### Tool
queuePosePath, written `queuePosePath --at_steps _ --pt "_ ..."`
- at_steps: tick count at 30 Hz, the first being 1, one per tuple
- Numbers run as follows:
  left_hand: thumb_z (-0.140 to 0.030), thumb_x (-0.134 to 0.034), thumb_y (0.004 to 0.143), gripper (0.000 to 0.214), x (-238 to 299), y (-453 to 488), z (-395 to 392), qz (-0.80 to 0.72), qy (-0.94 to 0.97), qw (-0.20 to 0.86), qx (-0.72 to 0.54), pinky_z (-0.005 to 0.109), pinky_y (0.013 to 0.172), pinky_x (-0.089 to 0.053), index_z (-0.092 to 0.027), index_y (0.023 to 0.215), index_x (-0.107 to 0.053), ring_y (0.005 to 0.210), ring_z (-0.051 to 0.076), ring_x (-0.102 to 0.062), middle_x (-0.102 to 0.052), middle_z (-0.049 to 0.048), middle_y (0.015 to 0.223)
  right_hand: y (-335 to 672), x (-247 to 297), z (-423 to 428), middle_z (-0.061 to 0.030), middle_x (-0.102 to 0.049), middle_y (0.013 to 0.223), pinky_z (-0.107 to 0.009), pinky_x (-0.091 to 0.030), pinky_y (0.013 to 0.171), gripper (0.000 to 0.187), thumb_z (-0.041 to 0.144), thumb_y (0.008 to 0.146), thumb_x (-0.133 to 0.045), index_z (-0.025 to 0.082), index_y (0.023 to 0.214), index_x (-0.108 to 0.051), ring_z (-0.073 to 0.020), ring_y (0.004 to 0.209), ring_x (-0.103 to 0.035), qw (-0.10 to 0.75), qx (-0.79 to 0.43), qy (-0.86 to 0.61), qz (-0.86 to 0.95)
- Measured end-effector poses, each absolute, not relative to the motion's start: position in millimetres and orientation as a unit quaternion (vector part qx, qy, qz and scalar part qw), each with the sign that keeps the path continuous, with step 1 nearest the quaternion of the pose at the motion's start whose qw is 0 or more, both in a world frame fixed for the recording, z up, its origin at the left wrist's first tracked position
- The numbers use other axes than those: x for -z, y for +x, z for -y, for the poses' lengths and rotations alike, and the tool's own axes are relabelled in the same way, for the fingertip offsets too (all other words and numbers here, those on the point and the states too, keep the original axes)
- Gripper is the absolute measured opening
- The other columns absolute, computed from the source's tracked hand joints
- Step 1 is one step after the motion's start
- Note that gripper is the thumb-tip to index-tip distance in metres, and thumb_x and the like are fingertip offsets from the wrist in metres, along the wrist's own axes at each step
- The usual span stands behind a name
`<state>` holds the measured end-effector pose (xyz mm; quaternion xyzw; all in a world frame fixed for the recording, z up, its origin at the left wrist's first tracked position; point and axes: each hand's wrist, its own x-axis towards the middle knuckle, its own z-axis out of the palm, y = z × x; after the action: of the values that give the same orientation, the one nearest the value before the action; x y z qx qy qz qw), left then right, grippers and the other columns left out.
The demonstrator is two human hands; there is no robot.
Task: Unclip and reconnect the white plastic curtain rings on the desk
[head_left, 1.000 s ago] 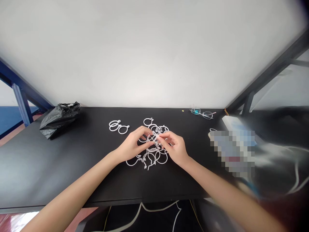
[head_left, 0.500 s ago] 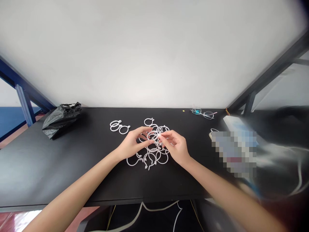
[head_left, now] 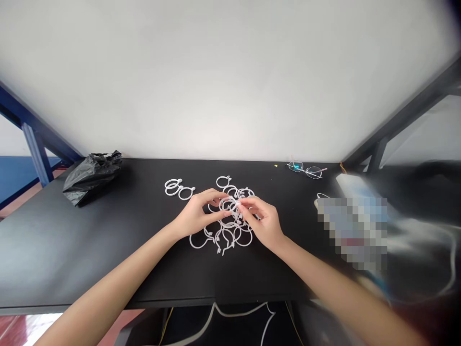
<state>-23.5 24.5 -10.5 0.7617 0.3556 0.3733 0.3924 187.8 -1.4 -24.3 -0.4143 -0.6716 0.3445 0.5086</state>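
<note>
A loose heap of white plastic rings lies in the middle of the black table. My left hand and my right hand meet just above the heap. Both pinch one white ring between thumb and fingertips, the left on its left side, the right on its right side. A small separate group of three white rings lies to the left of the heap, apart from my hands.
A crumpled black plastic bag sits at the table's far left. A pair of glasses lies near the wall at the right. A blurred-out object and white cables occupy the right side.
My hands have stayed over the heap, and the ring between my fingertips has been turned and drawn slightly closer together. The view has shifted a little.
</note>
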Motion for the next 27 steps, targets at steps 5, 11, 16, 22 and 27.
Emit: queuePosePath --at_steps 5,11,16,22,27 --pt "-0.037 -0.073 0.081 0.038 10.5 -24.0 -24.7 -0.358 0.761 0.396 -0.368 0.037 0.085 -0.054 -0.02 0.114 -0.066 0.088 0.018 -0.059 -0.065 0.0075 0.102 188.1 23.2 1.7 -0.0058 -0.07 0.088 -0.031 -0.06 0.063 0.014 0.029 0.09 -0.06 0.022 0.097 -0.069 -0.0182 0.075 -0.067 0.5 -0.312 -0.407 0.698" --pt "-0.037 -0.072 0.082 0.037 10.4 -23.1 -24.1 -0.353 0.761 0.395 -0.375 0.036 0.085 -0.055 -0.02 0.114 -0.066 0.089 0.017 -0.06 -0.065 0.0075 0.103 188.9 22.7 2.2 -0.0053 -0.07 0.087 -0.031 -0.06 0.062 0.012 0.028 0.09 -0.06 0.022 0.096 -0.069 -0.0184 0.075 -0.068 0.498 -0.31 -0.407 0.701" --pt "-0.037 -0.072 0.082 0.037 11.7 -23.1 -23.9 -0.349 0.763 0.392 -0.378 0.037 0.084 -0.055 -0.02 0.115 -0.067 0.088 0.018 -0.059 -0.065 0.0076 0.102 189.6 22.1 2.6 -0.0057 -0.071 0.088 -0.031 -0.059 0.061 0.013 0.028 0.09 -0.06 0.022 0.096 -0.069 -0.0188 0.075 -0.069 0.497 -0.304 -0.406 0.704" --pt "-0.036 -0.071 0.082 0.037 12.2 -20.6 -22.4 -0.354 0.739 0.413 -0.397 0.036 0.084 -0.056 -0.019 0.115 -0.066 0.086 0.016 -0.059 -0.064 0.0069 0.099 190.1 24.4 1.4 -0.0056 -0.07 0.085 -0.031 -0.059 0.061 0.013 0.029 0.089 -0.063 0.021 0.095 -0.071 -0.0188 0.074 -0.069 0.501 -0.319 -0.411 0.692" --pt "-0.037 -0.068 0.085 0.036 13.1 -18.4 -23.0 -0.363 0.719 0.436 -0.402 0.035 0.084 -0.056 -0.019 0.116 -0.065 0.091 0.018 -0.06 -0.063 0.0069 0.101 189.8 25.7 0.4 -0.0054 -0.07 0.083 -0.029 -0.059 0.057 0.015 0.034 0.086 -0.066 0.021 0.092 -0.071 -0.0184 0.071 -0.07 0.506 -0.379 -0.413 0.656"
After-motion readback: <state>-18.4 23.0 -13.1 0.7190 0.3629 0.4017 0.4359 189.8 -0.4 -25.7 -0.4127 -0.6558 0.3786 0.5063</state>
